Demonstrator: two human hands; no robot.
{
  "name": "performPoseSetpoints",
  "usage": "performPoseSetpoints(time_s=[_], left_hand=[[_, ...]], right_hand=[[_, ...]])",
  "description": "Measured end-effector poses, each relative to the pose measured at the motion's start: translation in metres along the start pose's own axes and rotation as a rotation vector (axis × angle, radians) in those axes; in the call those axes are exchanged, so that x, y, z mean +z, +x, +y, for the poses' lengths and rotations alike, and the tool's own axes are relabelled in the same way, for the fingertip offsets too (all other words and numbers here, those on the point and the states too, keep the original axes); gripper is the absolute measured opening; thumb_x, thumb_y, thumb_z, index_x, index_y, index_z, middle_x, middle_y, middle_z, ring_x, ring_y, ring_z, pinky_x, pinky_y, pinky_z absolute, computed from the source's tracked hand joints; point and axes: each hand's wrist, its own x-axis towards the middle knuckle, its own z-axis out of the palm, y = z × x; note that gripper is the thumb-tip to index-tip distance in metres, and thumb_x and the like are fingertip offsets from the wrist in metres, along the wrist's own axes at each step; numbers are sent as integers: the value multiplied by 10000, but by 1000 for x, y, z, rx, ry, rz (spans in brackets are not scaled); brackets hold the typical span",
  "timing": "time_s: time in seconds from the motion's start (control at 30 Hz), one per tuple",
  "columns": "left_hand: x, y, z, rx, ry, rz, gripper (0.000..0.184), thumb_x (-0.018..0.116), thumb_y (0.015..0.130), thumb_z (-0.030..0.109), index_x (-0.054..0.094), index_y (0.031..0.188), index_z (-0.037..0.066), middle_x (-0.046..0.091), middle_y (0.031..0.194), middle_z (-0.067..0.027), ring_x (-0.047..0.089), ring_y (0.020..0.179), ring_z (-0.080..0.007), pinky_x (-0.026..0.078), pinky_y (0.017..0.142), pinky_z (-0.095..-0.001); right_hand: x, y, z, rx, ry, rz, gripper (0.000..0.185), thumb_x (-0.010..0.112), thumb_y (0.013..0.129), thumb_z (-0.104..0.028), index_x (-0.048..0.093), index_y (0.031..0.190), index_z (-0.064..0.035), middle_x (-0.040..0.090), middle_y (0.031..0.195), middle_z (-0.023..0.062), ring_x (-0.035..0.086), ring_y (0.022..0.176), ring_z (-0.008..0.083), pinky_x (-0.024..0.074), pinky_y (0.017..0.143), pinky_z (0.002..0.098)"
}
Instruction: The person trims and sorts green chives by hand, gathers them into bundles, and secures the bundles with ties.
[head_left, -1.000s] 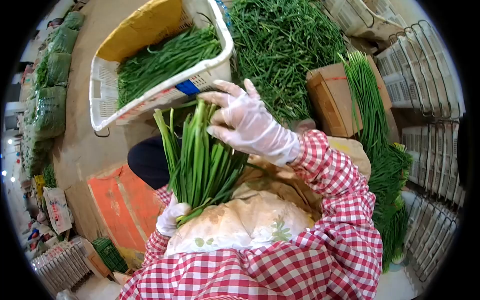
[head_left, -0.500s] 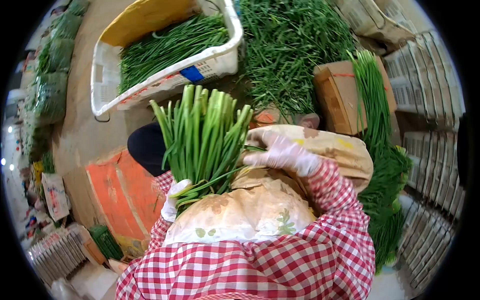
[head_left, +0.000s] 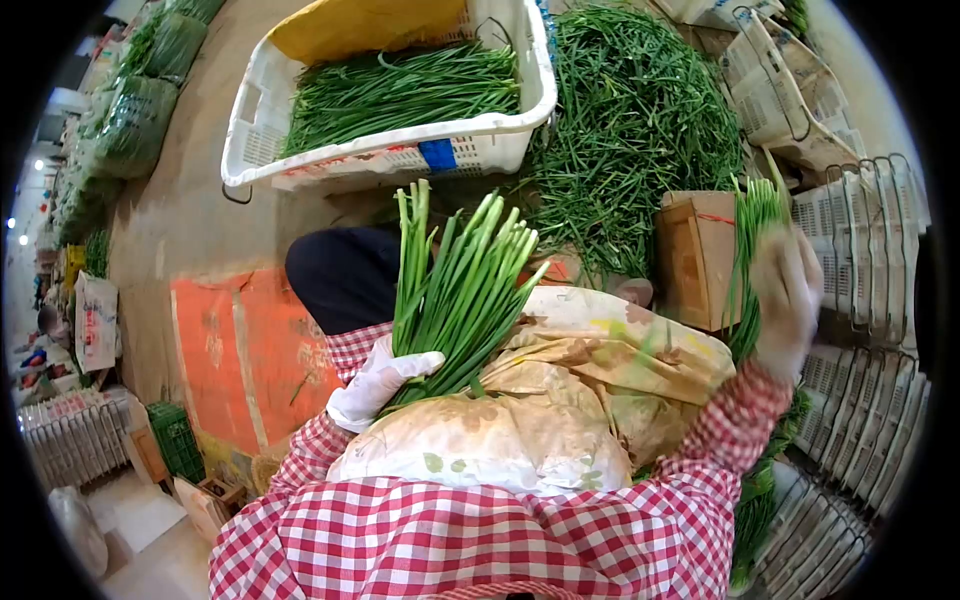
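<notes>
My gloved left hand (head_left: 385, 382) is wrapped round the lower part of a bunch of green stalks (head_left: 455, 290), whose pale ends fan upward above my lap. A stained, pale apron (head_left: 500, 435) covers my lap beneath the bunch. Smeared by motion, my gloved right hand (head_left: 788, 300) is at the right, over or beside the long stalks (head_left: 757, 215) that lie by a cardboard box (head_left: 697, 250). Its fingers are too blurred to tell what they hold, if anything.
A white crate (head_left: 390, 150) with green stalks stands ahead. Right of it is a heap of loose greens (head_left: 640, 130). White crates (head_left: 865, 245) line the right side. An orange sheet (head_left: 250, 350) lies on the floor at left, and bagged greens (head_left: 135, 120) stand farther back.
My right hand has moved from the bunch's upper ends, past my lap, to the stalks at the right. My left hand still holds the bunch, now tilted rightward. The view has shifted.
</notes>
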Motion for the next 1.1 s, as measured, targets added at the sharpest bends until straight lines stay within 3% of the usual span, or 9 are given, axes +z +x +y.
performPoseSetpoints(time_s=[0.13,0.3,0.47,0.53,0.6,0.7,0.8,0.9,1.1], left_hand=[[5,2,2,15,227,-26,340,660,821,155,561,1126,41,595,935,4,516,825,-87,425,775,-263],[14,2,4,24,244,-31,386,664,822,141,541,1174,42,605,1049,-19,543,930,-104,431,834,-261],[13,1,-2,30,208,3,442,679,799,74,516,1208,36,595,1109,-24,551,987,-111,441,879,-288],[6,7,-5,-9,169,-28,415,690,793,100,541,1173,25,614,1065,-28,555,971,-112,442,860,-272],[4,6,-5,-9,169,-26,408,691,792,103,548,1165,23,618,1058,-30,557,966,-112,442,855,-270],[7,3,-2,0,210,-20,412,685,790,93,547,1172,21,619,1071,-35,562,961,-113,441,856,-270],[11,2,0,34,272,-29,430,685,787,84,538,1187,18,618,1083,-39,559,972,-112,440,861,-270],[14,1,-1,100,208,-73,456,686,791,82,520,1210,13,608,1106,-42,555,986,-110,442,864,-266],[14,-1,4,70,220,-98,541,658,828,109,428,1307,8,579,1167,-61,544,1019,-118,422,908,-272]], right_hand=[[67,37,39,-650,-1239,229,400,647,790,-86,550,1173,-25,609,1056,160,596,895,262,491,795,381],[195,-22,29,-681,-1039,-562,462,594,782,-531,615,1052,-158,516,678,24,507,673,145,385,643,351],[225,-37,58,-781,-843,-493,230,678,775,-302,631,914,-125,552,668,-6,537,641,163,418,571,320],[203,-25,10,-59,96,-496,141,640,841,-216,632,849,-75,620,729,21,588,643,152,488,560,286],[181,-7,-28,-70,408,-253,218,586,890,-215,607,740,-58,645,763,62,618,693,147,542,674,315],[147,43,-37,-575,-167,113,292,569,898,-283,603,1011,-15,658,851,87,639,797,183,525,794,346],[152,60,7,-468,-869,-238,509,549,861,-479,595,1103,-33,649,961,117,614,921,259,456,891,405],[176,41,26,-411,-1017,-897,445,560,851,-480,657,919,-50,639,883,120,596,891,299,443,847,423],[159,38,53,-432,-452,-355,168,622,858,-223,599,786,-73,567,655,50,579,627,178,516,609,323]])
